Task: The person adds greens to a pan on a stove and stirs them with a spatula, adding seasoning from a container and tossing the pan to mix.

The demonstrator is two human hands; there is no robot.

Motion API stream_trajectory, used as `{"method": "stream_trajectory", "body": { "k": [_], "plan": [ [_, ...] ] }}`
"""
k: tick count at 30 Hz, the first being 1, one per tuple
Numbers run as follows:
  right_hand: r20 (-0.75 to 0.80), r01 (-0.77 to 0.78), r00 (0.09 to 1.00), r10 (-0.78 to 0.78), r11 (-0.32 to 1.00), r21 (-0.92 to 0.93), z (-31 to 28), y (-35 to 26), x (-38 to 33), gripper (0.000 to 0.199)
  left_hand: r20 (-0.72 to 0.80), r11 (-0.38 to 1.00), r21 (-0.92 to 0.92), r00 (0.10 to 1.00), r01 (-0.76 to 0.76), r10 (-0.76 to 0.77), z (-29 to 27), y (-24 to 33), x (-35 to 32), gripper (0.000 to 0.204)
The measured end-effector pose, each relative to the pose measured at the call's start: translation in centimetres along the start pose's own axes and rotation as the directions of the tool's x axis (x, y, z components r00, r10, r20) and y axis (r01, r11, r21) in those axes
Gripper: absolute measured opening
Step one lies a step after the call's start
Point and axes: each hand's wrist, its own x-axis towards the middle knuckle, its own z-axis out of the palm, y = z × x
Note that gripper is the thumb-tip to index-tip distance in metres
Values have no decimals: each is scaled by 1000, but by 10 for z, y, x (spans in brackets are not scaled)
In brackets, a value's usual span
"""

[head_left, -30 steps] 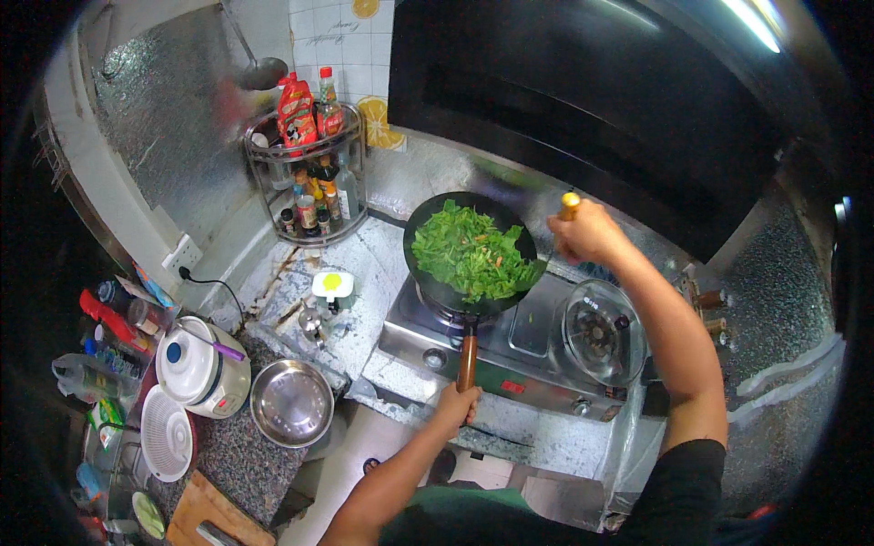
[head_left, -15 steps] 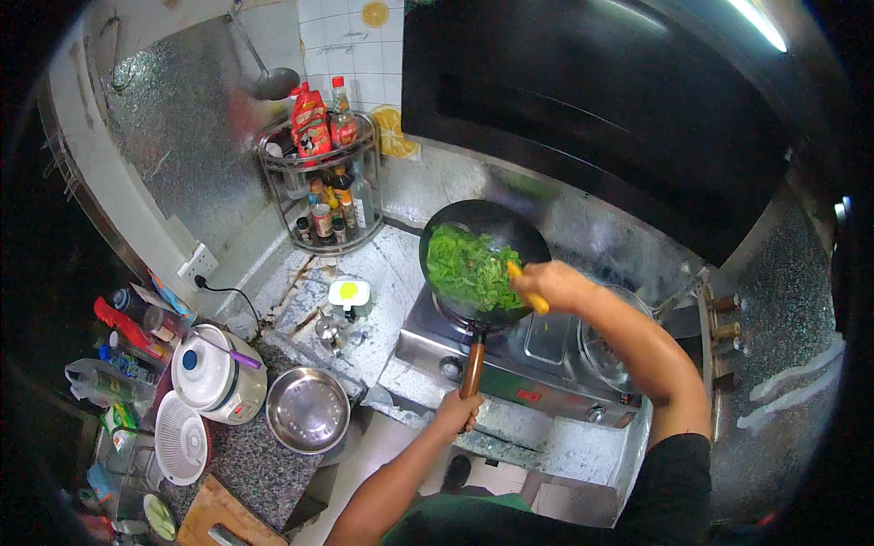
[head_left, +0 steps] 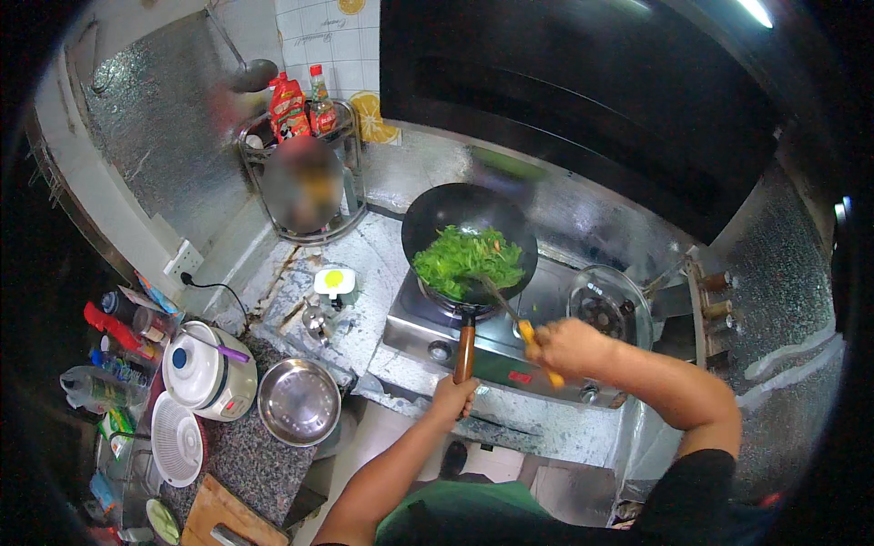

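A black wok (head_left: 466, 204) sits over the burner of the gas stove (head_left: 414, 337), with chopped leafy greens (head_left: 464, 259) gathered in its near half. My left hand (head_left: 452, 398) is wrapped round the lower end of its brown wooden handle (head_left: 467, 350). To the right of the wok, my right hand (head_left: 572, 348) is closed on the yellow grip of a spatula (head_left: 526, 332). The spatula's metal shaft slants over the wok's near right rim into the greens, which hide its working end.
A glass lid (head_left: 596, 296) lies at the stove's right. Left of the stove stand a small white box (head_left: 334, 281) and a seasoning rack (head_left: 350, 214), partly blurred. Farther left are a steel basin (head_left: 300, 403), a rice cooker (head_left: 202, 369), a white colander (head_left: 176, 446) and a cutting board (head_left: 223, 514).
My right hand has drawn back from above the wok toward the stove's front edge, bringing the spatula's shaft into sight. The greens have shifted toward me. My left hand keeps its grip.
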Motion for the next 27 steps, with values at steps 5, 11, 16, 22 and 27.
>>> {"method": "stream_trajectory", "body": {
  "k": [5, 11, 16, 22, 27],
  "plan": [
    [-310, -237, 776, 549, 710, 663, -10, 67, -6, 14, -33, 999, 30, 999, -28, 29, -2, 1, 2, 20],
    [88, -307, 421, 903, 50, 950, -54, 128, -10, 17, -40, 998, 26, 998, -49, 50, 1, -3, 3, 21],
    [114, -8, 499, 859, -127, 992, 35, 140, 32, 19, -18, 999, 7, 999, -44, 44, -2, -5, 2, 21],
    [-450, 18, 607, 655, 554, 832, 62, 93, 64, 19, -15, 998, 35, 999, -43, 43, -3, -4, 0, 20],
    [-232, -157, 949, 213, 958, 238, -1, 37, 47, 22, -32, 999, 23, 998, -49, 50, -2, -2, 0, 18]
  ]
}}
